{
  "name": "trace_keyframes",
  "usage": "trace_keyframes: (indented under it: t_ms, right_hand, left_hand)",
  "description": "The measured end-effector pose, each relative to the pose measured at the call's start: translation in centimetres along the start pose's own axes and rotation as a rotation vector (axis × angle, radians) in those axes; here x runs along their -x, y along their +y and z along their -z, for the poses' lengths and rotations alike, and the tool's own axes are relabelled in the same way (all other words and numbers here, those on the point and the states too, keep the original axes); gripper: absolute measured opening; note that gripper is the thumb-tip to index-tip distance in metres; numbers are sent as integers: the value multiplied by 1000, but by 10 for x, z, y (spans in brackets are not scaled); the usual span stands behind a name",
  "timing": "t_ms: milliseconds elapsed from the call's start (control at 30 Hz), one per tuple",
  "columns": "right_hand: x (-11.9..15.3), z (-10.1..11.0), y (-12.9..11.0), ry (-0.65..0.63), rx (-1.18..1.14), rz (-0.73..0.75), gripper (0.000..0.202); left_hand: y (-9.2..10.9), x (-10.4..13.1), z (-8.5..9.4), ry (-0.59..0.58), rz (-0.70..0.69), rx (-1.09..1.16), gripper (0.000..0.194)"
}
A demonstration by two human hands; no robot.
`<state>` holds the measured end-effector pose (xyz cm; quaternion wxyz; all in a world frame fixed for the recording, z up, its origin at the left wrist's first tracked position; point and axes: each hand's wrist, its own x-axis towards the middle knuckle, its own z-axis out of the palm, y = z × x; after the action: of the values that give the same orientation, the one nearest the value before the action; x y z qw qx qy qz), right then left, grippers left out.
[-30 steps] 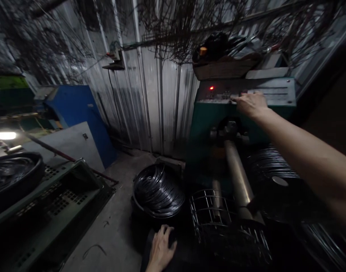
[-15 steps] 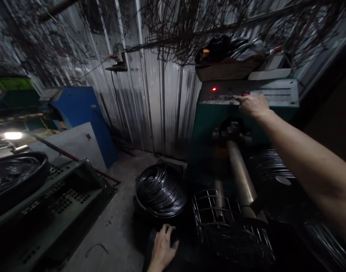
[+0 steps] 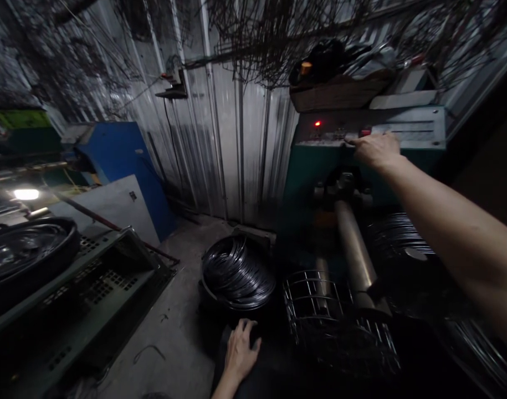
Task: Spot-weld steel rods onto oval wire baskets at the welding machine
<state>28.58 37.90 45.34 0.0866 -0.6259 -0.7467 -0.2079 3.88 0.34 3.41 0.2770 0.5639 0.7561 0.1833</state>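
My right hand (image 3: pixel 377 149) reaches to the control panel (image 3: pixel 415 128) of a dark green machine (image 3: pixel 297 166). Its index finger is stretched toward the panel's lower edge, just below a red button (image 3: pixel 364 133); whether it touches a control is unclear. A red lamp (image 3: pixel 317 123) glows farther left on the panel. Low in the middle, my left hand (image 3: pixel 240 349) is open, fingers spread and holding nothing, over a dark surface. Just beyond it a coil of shiny dark wire (image 3: pixel 245 280) sits in a round black container.
Below the panel a metal roller (image 3: pixel 355 249) juts toward me, above a wire basket (image 3: pixel 307 277). Another wire coil (image 3: pixel 397 233) lies at the right. A green crate (image 3: pixel 141 257), a black tub (image 3: pixel 72 238) and a blue machine (image 3: pixel 116 149) are on the left.
My view has shifted slightly, so most things appear a little higher and farther right. Both hands keep nearly the same places, the right at the panel. The red lamp stays lit.
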Motion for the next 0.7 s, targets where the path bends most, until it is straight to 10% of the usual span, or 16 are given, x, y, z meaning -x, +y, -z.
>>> trace_keyframes:
  t_ms: [700]
  right_hand:
    - [-4, -3, -8, 36, -47, -7, 46]
  left_hand:
    - [-4, -6, -2, -26, 32, 17, 46]
